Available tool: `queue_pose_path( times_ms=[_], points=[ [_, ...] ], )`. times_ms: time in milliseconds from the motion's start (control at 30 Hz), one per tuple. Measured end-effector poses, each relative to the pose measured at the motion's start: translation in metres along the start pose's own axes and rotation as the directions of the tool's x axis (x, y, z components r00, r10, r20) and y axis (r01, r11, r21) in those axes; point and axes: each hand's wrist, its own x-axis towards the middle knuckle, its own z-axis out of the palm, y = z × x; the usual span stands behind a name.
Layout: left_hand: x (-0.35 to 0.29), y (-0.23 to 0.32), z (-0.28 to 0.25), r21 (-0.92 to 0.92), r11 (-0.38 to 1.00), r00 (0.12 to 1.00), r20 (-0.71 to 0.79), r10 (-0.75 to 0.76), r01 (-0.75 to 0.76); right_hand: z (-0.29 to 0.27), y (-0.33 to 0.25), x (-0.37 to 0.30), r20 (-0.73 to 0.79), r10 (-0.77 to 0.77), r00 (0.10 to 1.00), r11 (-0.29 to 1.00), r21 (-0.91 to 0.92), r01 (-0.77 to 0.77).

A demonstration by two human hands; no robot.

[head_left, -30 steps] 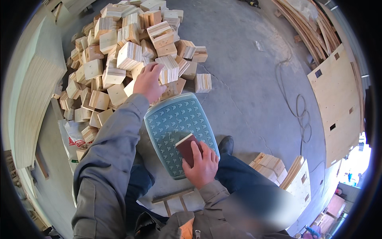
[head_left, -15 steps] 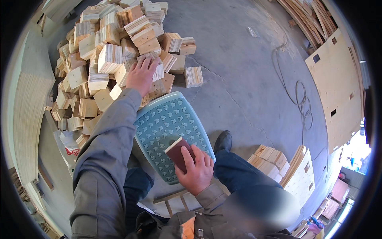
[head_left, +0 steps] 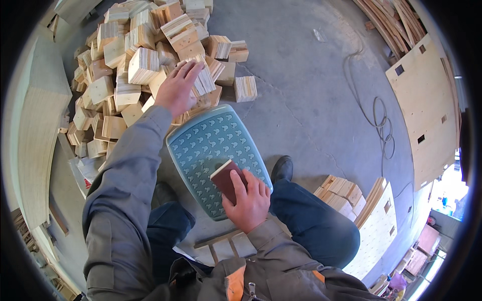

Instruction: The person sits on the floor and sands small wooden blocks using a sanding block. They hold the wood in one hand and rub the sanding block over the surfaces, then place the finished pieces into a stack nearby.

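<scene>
My left hand [head_left: 176, 93] reaches to the near edge of a heap of plywood blocks [head_left: 115, 90]. Its fingers bend over one plywood block [head_left: 205, 82] with striped layered edges; the thumb is mostly hidden. My right hand [head_left: 249, 203] is wrapped round a dark maroon sanding block [head_left: 228, 181] with a pale edge. That block is over the blue-green plastic stool [head_left: 198, 150], whose top carries raised bumps. The stool stands between my legs, right up against the heap.
A single plywood block [head_left: 245, 89] lies at the heap's right edge. Stacked blocks [head_left: 341, 193] and a holed board [head_left: 377, 226] stand right of my leg. A cable [head_left: 381, 123] coils on the concrete floor. Plywood sheets [head_left: 37, 130] are piled at left; a large panel [head_left: 424, 110] is at right.
The view has shifted slightly, so the stool and heap sit higher. More of the striped block shows beside my left fingers. My right hand keeps its hold on the sanding block.
</scene>
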Motion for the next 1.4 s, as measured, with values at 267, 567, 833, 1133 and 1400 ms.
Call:
queue_pose_path(
  times_ms=[267, 567, 833, 1133, 1400],
  points=[
    [-0.07, 0.052, -0.085, -0.342, 0.917, 0.95, -0.153, -0.271, 0.207, -0.001, -0.002, -0.008, -0.04, -0.024, 0.999, 1.0, 0.006, 0.025],
    [-0.201, 0.132, -0.1, -0.652, 0.683, 0.847, -0.119, -0.519, 0.327, -0.022, 0.023, -0.035, -0.075, 0.156, 0.985, 0.936, 0.329, -0.123],
    [-0.238, 0.187, -0.096, -0.648, 0.717, 0.966, 0.194, -0.171, 0.257, -0.072, 0.052, -0.076, -0.18, 0.233, 0.956, 0.918, 0.364, -0.155],
    [-0.254, 0.173, -0.055, -0.786, 0.573, 0.957, 0.082, -0.277, 0.233, -0.066, 0.053, -0.089, -0.134, 0.215, 0.967, 0.875, 0.466, -0.13],
    [-0.285, 0.197, -0.045, -0.688, 0.643, 0.928, 0.128, -0.349, 0.337, -0.067, 0.001, -0.077, -0.231, -0.151, 0.961, 0.938, 0.273, 0.213]
  ],
)
